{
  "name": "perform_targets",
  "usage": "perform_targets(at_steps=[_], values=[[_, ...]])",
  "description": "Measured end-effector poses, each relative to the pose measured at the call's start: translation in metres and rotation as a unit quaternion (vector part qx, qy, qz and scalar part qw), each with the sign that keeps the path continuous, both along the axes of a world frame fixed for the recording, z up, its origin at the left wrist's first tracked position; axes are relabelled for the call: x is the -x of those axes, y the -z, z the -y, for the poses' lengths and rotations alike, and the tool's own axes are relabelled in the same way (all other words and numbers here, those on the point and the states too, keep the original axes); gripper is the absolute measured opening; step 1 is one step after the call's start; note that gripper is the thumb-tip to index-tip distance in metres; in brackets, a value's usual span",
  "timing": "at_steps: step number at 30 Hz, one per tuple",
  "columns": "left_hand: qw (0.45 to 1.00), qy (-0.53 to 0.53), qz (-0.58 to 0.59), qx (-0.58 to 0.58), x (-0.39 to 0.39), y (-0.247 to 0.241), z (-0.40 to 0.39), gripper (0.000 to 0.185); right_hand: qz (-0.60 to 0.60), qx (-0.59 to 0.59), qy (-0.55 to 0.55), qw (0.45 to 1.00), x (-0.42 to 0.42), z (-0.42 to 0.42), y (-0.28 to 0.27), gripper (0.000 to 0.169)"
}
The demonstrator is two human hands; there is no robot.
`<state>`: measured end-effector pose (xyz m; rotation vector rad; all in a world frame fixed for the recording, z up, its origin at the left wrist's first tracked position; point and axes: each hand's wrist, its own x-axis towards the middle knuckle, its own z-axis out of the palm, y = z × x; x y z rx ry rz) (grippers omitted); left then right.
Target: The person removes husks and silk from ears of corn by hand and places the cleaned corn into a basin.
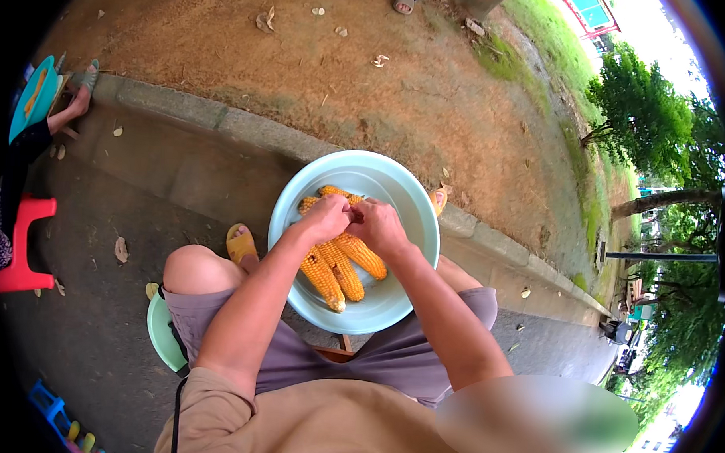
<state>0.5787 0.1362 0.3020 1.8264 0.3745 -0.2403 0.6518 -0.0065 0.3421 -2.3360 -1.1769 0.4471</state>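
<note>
A light blue plastic basin point(420, 282) stands in front of me between my knees. Several ears of yellow corn point(340, 267) lie in it, side by side, a few with dark gaps among the kernels. Over the upper part of the ears, my left hand point(329, 216) and my right hand point(377, 224) meet, fingertips together and fingers curled. Between the fingertips is a small dark spot that I cannot make out. My hands cover the middle of some ears, so whether they grip one does not show.
A stone curb point(264, 133) runs behind the basin, with bare soil beyond. At the left, a person sits with a turquoise basin point(40, 98) near a red plastic stool point(29, 245). A green basin point(162, 333) lies beside my left thigh. Another person's sandalled foot point(403, 3) shows at the top.
</note>
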Motion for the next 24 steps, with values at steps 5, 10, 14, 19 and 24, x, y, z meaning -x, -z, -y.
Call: perform_targets(at_steps=[5, 10, 14, 19, 24], values=[[0.959, -0.023, 0.028, 0.281, -0.006, 0.016, -0.009, 0.023, -0.014, -0.024, 0.044, 0.999, -0.004, 0.004, 0.002, 0.013], [0.915, -0.054, 0.046, 0.397, -0.011, -0.011, -0.009, 0.020, -0.346, -0.115, 0.174, 0.915, -0.006, 0.002, -0.008, 0.018], [0.881, -0.118, 0.092, 0.448, -0.011, -0.040, -0.018, 0.020, -0.603, -0.260, 0.157, 0.737, -0.010, -0.010, -0.031, 0.014], [0.831, -0.087, 0.087, 0.542, -0.006, -0.051, -0.027, 0.021, -0.651, -0.256, 0.131, 0.703, -0.013, -0.022, -0.036, 0.009], [0.991, -0.098, 0.047, 0.077, -0.004, -0.036, -0.042, 0.021, -0.548, -0.019, 0.065, 0.834, -0.015, -0.021, -0.049, 0.013]])
